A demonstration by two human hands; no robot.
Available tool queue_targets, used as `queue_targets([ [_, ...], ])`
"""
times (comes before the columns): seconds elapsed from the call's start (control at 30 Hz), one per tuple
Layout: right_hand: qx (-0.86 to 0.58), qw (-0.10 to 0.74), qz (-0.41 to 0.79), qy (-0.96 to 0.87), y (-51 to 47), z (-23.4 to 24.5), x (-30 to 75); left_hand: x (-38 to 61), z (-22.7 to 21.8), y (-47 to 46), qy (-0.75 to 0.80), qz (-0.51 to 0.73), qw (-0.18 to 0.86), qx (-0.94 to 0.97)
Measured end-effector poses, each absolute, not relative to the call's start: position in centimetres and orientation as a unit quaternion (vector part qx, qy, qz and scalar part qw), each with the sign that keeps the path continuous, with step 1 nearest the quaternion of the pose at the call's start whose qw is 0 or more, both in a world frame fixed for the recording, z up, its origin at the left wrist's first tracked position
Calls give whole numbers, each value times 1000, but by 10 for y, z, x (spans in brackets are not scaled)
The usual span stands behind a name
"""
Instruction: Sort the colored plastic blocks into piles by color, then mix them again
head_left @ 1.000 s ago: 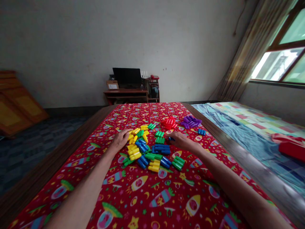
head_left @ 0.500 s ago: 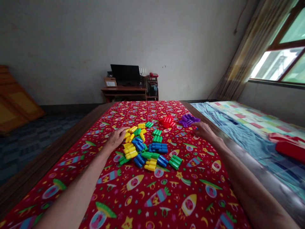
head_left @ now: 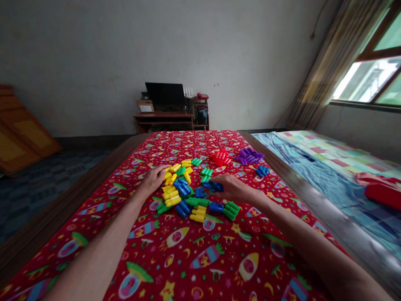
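Observation:
Plastic building blocks, each with rounded peg-like ridges, lie in a loose pile mid-table. My right hand (head_left: 234,188) reaches into the right side of the pile, its fingers closed on a blue building block (head_left: 216,187). Beneath it lies another blue block (head_left: 199,192). Against the pile's left edge rests my left hand (head_left: 153,179), fingers loosely stretched and touching near a yellow block (head_left: 167,175), lifting nothing. Green blocks (head_left: 232,210) and more yellow ones (head_left: 198,214) surround them. Apart from the pile, a blue block group (head_left: 262,171) sits at the right.
Red blocks (head_left: 220,157) and purple blocks (head_left: 249,156) form separate heaps farther back. A red patterned cloth (head_left: 188,255) covers the table. Beyond stands a desk (head_left: 164,118) with a monitor (head_left: 165,97); a bed (head_left: 313,163) runs along the right.
My right hand has come from beside the purple heap leftward and nearer to the pile, closing on a blue block. Blue blocks now show where it was. My left hand stays put.

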State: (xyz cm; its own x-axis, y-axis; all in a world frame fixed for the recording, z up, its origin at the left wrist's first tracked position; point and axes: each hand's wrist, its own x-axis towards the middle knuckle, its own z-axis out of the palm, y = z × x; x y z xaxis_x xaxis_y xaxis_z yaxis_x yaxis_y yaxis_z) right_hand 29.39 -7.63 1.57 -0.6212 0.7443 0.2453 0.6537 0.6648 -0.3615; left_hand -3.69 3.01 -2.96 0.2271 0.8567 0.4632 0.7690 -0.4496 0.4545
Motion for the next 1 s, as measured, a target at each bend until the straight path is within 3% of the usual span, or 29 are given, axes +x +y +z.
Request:
queue_targets([
  [0.17, -366, 264, 67, -890, -68, 19, 292, -9, -1, 13, 459, 414, 7, 786],
  [0.3, -329, 318, 11, -889, -68, 12, 282, 40, 21, -15, 383, 302, 122, 864],
  [0.43, -296, 325, -14, -898, -64, 7, 284, 71, 22, -35, 380, 228, 158, 882],
  [0.63, -357, 280, -30, -890, -51, 21, 309, 62, 25, -28, 432, 246, 128, 858],
  [0.87, -582, 93, -63, -806, -42, 31, 374, 55, 38, -28, 459, 242, 116, 847],
  [1.0, -641, 20, -63, -765, -38, 21, 408, 58, 43, -35, 457, 218, 123, 854],
])
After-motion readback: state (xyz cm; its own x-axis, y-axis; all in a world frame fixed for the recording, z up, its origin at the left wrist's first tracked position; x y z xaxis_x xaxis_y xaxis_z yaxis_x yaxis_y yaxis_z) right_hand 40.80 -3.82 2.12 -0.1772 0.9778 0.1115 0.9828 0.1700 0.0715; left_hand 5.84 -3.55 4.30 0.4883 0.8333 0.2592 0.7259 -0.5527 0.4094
